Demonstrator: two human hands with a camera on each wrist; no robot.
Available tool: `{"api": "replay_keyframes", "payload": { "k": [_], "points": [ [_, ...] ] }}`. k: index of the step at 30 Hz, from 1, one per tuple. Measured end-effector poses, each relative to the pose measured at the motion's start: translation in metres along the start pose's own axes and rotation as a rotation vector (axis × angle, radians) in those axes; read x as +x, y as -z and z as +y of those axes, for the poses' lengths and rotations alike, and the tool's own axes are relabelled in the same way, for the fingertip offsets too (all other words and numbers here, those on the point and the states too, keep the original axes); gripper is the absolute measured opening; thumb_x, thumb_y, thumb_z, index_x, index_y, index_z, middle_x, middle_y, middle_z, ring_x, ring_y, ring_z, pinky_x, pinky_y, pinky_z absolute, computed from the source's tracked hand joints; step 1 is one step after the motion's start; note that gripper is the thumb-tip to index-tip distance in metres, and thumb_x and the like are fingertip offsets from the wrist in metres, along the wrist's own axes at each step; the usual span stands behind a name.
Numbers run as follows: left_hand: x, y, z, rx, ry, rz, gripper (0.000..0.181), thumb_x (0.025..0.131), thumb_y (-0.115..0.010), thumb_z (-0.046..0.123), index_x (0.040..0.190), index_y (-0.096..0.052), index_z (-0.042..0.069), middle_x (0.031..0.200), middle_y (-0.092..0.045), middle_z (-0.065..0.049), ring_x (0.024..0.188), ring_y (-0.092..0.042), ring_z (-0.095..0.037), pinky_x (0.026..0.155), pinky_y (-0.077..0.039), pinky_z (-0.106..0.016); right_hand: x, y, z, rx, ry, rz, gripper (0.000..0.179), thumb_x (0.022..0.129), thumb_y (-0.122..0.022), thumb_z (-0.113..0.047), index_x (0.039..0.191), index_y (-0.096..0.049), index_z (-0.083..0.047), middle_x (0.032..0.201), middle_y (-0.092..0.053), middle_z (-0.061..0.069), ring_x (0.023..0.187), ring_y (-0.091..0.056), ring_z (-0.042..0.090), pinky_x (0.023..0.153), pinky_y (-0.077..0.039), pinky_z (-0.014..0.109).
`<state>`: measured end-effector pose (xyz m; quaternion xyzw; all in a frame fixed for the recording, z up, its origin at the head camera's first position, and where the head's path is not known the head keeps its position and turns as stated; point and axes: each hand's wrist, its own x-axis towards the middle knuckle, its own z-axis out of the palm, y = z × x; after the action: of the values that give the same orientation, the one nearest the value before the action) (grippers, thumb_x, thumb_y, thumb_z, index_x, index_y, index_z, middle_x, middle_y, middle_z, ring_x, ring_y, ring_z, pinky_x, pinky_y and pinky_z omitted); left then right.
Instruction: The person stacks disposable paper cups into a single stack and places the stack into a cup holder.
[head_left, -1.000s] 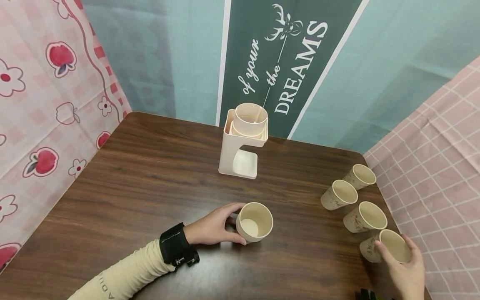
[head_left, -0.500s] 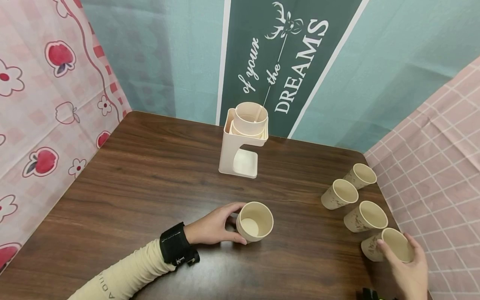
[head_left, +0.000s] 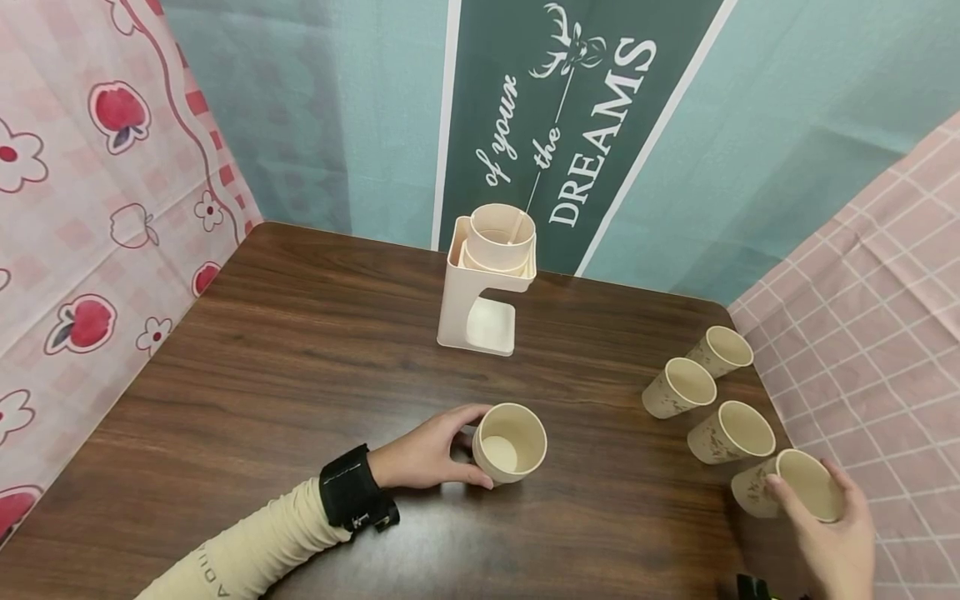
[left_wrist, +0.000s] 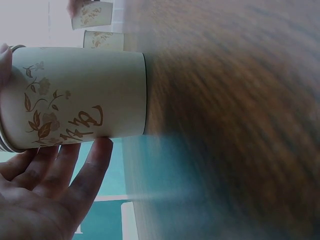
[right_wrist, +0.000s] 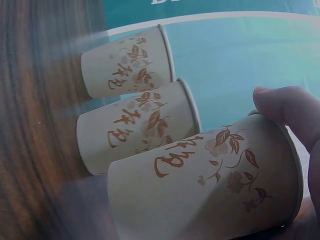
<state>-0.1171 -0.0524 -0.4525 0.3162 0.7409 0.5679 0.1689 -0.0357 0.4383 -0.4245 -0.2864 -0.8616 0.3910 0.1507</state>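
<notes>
My left hand holds an upright paper cup on the table, thumb on the near side and fingers on the far side. In the left wrist view this flower-printed cup shows doubled rims, like nested cups. At the right edge my right hand grips another beige paper cup near its rim, thumb on the left and fingers on the right. In the right wrist view that cup is tilted compared with the two cups beyond it, close over the table.
Several matching cups stand in a group at the right: a near one, a middle one and a far one. A cream coffee-maker-shaped stand is at the back. Fabric curtains enclose the wooden table.
The right hand and its cup have shifted right and slightly away from the person. The left hand and its cup stay put.
</notes>
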Motion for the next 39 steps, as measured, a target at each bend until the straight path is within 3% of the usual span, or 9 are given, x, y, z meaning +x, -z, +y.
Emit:
{"api": "replay_keyframes", "payload": {
  "k": [6, 13, 17, 22, 27, 32, 39],
  "points": [
    [0.000, 0.000, -0.001, -0.001, -0.021, -0.001, 0.082, 0.080, -0.089, 0.017, 0.149, -0.046, 0.004, 0.140, -0.056, -0.012, 0.112, -0.067, -0.019, 0.100, -0.053, -0.028, -0.001, 0.005, -0.005, 0.013, 0.035, -0.009, 0.082, 0.094, -0.073, -0.021, 0.162, -0.028, -0.015, 0.157, -0.037, 0.011, 0.100, -0.040, -0.012, 0.079, -0.031, -0.001],
    [0.000, 0.000, 0.000, 0.006, -0.001, 0.000, 0.082, 0.080, -0.090, 0.018, 0.148, -0.047, 0.007, 0.140, -0.056, -0.008, 0.111, -0.067, -0.017, 0.101, -0.052, -0.028, -0.003, 0.012, -0.016, 0.004, 0.042, 0.004, 0.078, 0.096, -0.072, -0.023, 0.161, -0.030, -0.022, 0.156, -0.039, 0.004, 0.100, -0.040, -0.013, 0.079, -0.030, -0.001],
    [0.000, 0.000, 0.000, 0.000, 0.006, 0.001, 0.082, 0.079, -0.090, 0.018, 0.149, -0.047, 0.007, 0.140, -0.056, -0.006, 0.112, -0.066, -0.017, 0.101, -0.051, -0.028, -0.005, 0.015, -0.025, 0.001, 0.071, 0.007, 0.076, 0.095, -0.073, -0.022, 0.160, -0.033, -0.024, 0.137, -0.047, -0.013, 0.096, -0.041, -0.014, 0.077, -0.031, 0.000],
    [0.001, 0.000, -0.001, -0.014, 0.007, -0.002, 0.082, 0.079, -0.090, 0.016, 0.148, -0.047, 0.007, 0.140, -0.056, -0.005, 0.114, -0.065, -0.017, 0.100, -0.052, -0.027, -0.011, 0.016, -0.040, 0.009, 0.137, 0.012, 0.074, 0.093, -0.074, -0.016, 0.158, -0.038, -0.023, 0.115, -0.045, -0.029, 0.094, -0.044, -0.011, 0.075, -0.034, 0.000],
    [0.001, 0.000, -0.001, -0.022, -0.001, -0.002, 0.081, 0.079, -0.090, 0.015, 0.147, -0.048, 0.006, 0.140, -0.056, -0.005, 0.116, -0.064, -0.019, 0.099, -0.053, -0.027, -0.017, 0.015, -0.054, 0.010, 0.205, 0.016, 0.075, 0.092, -0.075, -0.010, 0.157, -0.040, -0.020, 0.123, -0.047, -0.023, 0.095, -0.046, -0.010, 0.075, -0.037, -0.002],
    [0.001, -0.001, -0.001, -0.020, 0.006, -0.001, 0.081, 0.079, -0.090, 0.016, 0.147, -0.048, 0.007, 0.140, -0.056, -0.005, 0.113, -0.065, -0.017, 0.099, -0.053, -0.027, -0.022, 0.013, -0.067, 0.009, 0.221, 0.024, 0.074, 0.091, -0.076, -0.010, 0.155, -0.043, -0.025, 0.134, -0.048, -0.015, 0.097, -0.047, -0.010, 0.077, -0.035, -0.001],
    [0.001, -0.001, -0.001, -0.025, 0.008, -0.004, 0.081, 0.079, -0.090, 0.015, 0.147, -0.048, 0.007, 0.140, -0.056, -0.005, 0.114, -0.065, -0.017, 0.100, -0.052, -0.027, -0.028, 0.010, -0.084, 0.016, 0.309, 0.004, 0.075, 0.088, -0.077, -0.006, 0.154, -0.046, -0.025, 0.129, -0.048, -0.017, 0.098, -0.047, -0.007, 0.078, -0.035, 0.001]
  ]
}}
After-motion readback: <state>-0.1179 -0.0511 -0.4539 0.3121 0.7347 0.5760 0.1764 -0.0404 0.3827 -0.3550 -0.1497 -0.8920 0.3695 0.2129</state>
